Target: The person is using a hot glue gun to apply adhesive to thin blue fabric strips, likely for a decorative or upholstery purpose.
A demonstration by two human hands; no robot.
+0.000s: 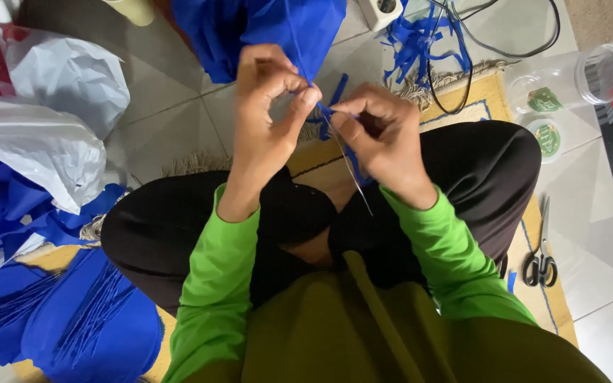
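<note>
Blue fabric (264, 32) hangs upright, its tip pinched by left hand (267, 106) and right hand (377, 135).

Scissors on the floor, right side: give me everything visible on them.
The scissors lie flat on the pale tiled floor, just off the edge of the yellow rug, beside the person's right knee. They have slim silvery metal blades and dark, probably plastic, loop handles. The blades look closed, tip pointing away from the person and handles nearer. Nothing touches them; both hands are busy elsewhere with blue material.
</note>
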